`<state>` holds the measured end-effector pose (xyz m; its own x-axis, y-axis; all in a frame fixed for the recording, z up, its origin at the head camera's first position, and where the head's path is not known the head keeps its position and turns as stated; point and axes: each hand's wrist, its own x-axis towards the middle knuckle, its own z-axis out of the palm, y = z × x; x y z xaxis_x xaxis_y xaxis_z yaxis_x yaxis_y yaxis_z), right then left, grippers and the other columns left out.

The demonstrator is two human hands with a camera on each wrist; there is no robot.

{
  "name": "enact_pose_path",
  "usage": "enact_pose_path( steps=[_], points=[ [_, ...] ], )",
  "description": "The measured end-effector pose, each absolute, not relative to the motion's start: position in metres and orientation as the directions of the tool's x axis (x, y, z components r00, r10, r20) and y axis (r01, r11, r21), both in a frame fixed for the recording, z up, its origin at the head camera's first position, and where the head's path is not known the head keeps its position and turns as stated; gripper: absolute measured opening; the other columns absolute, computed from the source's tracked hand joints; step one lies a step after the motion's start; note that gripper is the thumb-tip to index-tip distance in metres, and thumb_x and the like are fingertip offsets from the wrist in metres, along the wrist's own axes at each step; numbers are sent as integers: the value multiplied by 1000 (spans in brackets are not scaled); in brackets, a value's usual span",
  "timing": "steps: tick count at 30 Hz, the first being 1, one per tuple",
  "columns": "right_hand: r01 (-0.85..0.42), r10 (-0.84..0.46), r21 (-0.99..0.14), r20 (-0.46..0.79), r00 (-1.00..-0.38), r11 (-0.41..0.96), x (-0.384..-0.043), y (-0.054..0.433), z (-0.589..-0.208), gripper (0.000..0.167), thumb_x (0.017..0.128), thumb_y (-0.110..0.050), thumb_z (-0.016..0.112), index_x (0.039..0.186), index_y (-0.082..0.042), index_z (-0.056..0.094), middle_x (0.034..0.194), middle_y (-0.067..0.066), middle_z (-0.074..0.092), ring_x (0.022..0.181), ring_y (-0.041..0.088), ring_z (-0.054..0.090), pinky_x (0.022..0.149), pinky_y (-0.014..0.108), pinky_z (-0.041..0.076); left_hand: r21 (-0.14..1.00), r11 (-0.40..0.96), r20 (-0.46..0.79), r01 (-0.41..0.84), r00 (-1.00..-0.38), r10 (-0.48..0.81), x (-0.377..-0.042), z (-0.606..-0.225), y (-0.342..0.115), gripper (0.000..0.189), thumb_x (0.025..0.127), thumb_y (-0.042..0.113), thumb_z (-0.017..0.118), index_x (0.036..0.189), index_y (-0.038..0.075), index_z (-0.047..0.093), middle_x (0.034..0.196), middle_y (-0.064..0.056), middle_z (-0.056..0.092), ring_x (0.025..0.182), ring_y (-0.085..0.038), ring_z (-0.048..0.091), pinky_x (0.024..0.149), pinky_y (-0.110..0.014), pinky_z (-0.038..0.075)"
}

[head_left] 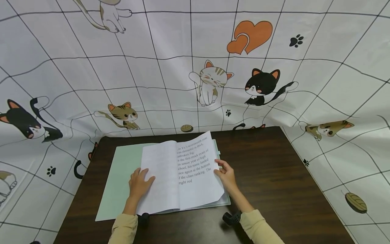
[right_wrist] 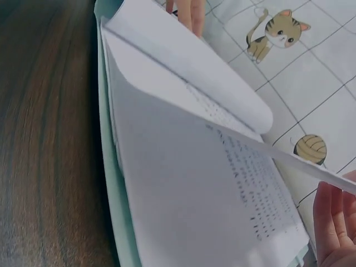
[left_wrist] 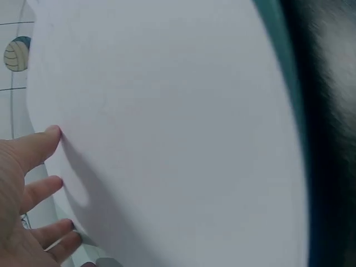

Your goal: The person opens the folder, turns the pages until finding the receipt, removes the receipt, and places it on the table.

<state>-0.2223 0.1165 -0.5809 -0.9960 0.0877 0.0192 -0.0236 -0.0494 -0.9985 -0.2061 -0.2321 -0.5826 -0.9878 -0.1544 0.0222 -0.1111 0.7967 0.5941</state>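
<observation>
Lying open on a dark table (head_left: 274, 169), a book (head_left: 176, 176) with a pale green cover (head_left: 117, 183) is shown from the head camera. The left page (head_left: 159, 183) is blank; on the right page (head_left: 198, 195), large black English print is seen, ended by the words "right red". The left page is touched at its outer edge by the left hand (head_left: 140, 183), its fingers spread and loose. The right page is pinched at its outer edge by the right hand (head_left: 226, 174). Cream sleeves (head_left: 125, 227) are worn, and a black device (head_left: 232, 218) is seen near each wrist. Behind the table, a white cloth (head_left: 170, 40) is printed with grid lines, cartoon cats and orange hearts (head_left: 253, 35).

From the left wrist, the view is mostly filled by white paper. Its edge is met by the thumb tip, with the other fingers spaced out along it. A printed yarn ball (left_wrist: 18, 54) is visible on the cloth.

From the right wrist, a raised page is held at its edge by the right hand. Beyond it, another page is curled over, and the left hand's fingers are seen at the top.
</observation>
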Motion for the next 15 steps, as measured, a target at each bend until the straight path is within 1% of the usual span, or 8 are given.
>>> enact_pose_path(
  steps=[5,9,15],
  points=[
    [-31,84,-998,26,-996,-57,-221,113,-573,42,83,14,58,125,8,57,118,28,56,73,1,63,64,17,51,617,778,-6,-122,-989,-150,-211,-576,-228,55,92,25,64,135,-6,50,147,-35,32,136,-54,26,108,-69,21],
    [-3,67,-997,-2,-998,-75,-219,109,-566,44,84,14,58,126,5,58,120,26,56,75,2,63,65,18,52,613,780,-6,-125,-988,-153,-215,-571,-224,56,90,24,64,135,-6,50,147,-36,31,137,-54,26,109,-69,20],
    [-4,35,-994,0,-999,-110,-216,101,-555,43,83,14,56,126,7,56,122,28,55,77,4,63,66,18,52,628,769,-1,-120,-988,-153,-218,-565,-219,55,89,23,65,135,-5,51,149,-35,30,138,-53,26,111,-68,18]
  ],
)
